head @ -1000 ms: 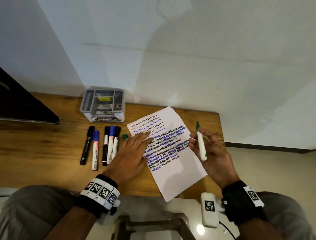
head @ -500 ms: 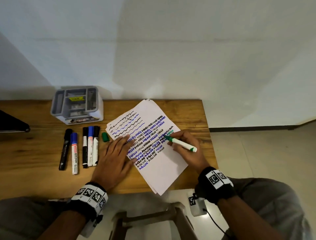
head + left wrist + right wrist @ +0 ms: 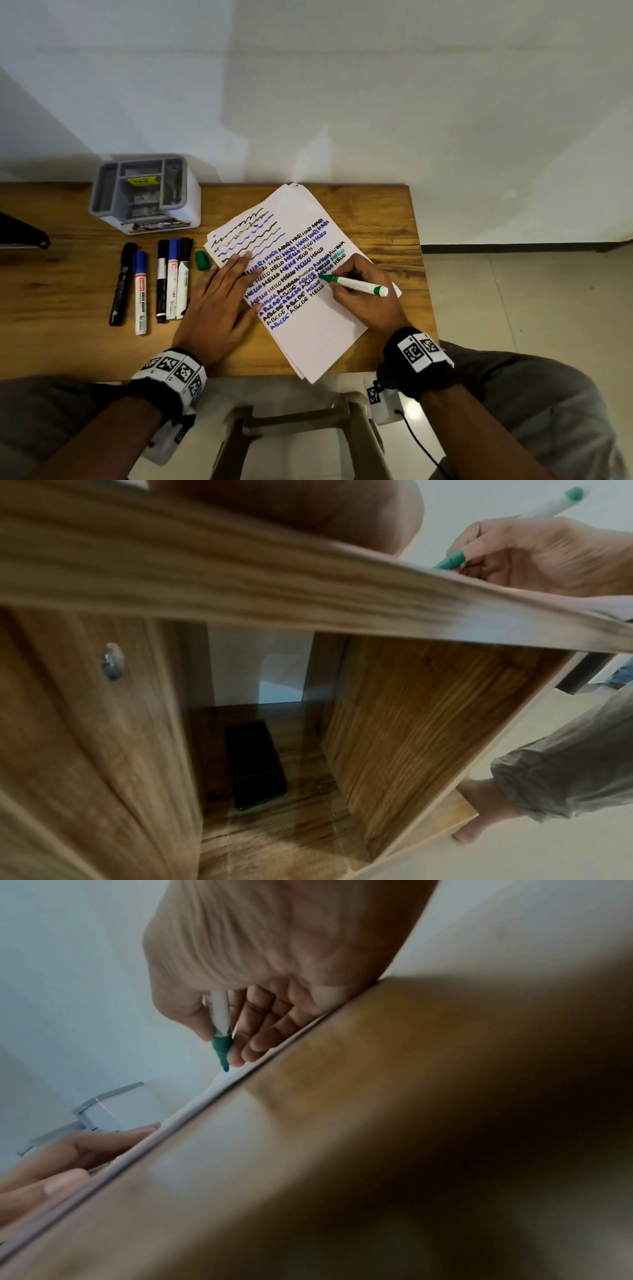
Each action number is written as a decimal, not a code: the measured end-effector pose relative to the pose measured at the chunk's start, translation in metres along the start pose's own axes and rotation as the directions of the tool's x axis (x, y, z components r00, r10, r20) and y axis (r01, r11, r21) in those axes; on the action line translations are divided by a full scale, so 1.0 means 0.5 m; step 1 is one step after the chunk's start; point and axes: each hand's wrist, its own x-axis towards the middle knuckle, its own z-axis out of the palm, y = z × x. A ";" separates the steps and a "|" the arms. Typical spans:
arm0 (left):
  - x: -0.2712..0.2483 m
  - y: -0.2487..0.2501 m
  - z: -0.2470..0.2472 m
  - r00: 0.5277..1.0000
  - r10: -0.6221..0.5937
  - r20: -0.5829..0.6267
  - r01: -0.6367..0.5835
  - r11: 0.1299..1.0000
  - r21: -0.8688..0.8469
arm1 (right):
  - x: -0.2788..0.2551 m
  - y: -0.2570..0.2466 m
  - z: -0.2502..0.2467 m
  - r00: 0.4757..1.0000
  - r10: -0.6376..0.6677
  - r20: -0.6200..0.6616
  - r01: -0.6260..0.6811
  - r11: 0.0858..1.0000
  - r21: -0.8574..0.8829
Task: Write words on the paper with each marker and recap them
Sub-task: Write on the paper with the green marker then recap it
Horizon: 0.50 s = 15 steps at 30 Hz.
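Observation:
A stack of white paper [image 3: 318,329] covered in black and blue words lies tilted on the wooden table [image 3: 61,284]. My right hand [image 3: 359,291] grips an uncapped green marker [image 3: 356,284], its tip touching the paper by fresh green letters; the same marker [image 3: 219,1026] shows in the right wrist view and again as the marker [image 3: 448,561] in the left wrist view. My left hand [image 3: 219,301] rests flat, fingers straight, on the paper's left edge. The green cap [image 3: 202,260] lies beside the paper. Several capped markers [image 3: 171,277], black and blue, lie in a row on the left.
A grey desk organiser [image 3: 144,195] stands at the back left of the table. A dark object [image 3: 20,233] juts in at the far left. Under the tabletop a black phone [image 3: 255,764] lies in an open shelf. A stool [image 3: 294,435] sits below the table's front edge.
My right hand brought the green marker down from mid-air to the paper and green lettering has appeared. My left hand stayed flat on the sheet.

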 end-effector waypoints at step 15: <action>-0.005 -0.001 -0.002 0.998 -0.008 -0.066 0.006 0.999 -0.033 | -0.014 0.000 0.008 0.998 -0.059 -0.023 0.057 0.996 -0.068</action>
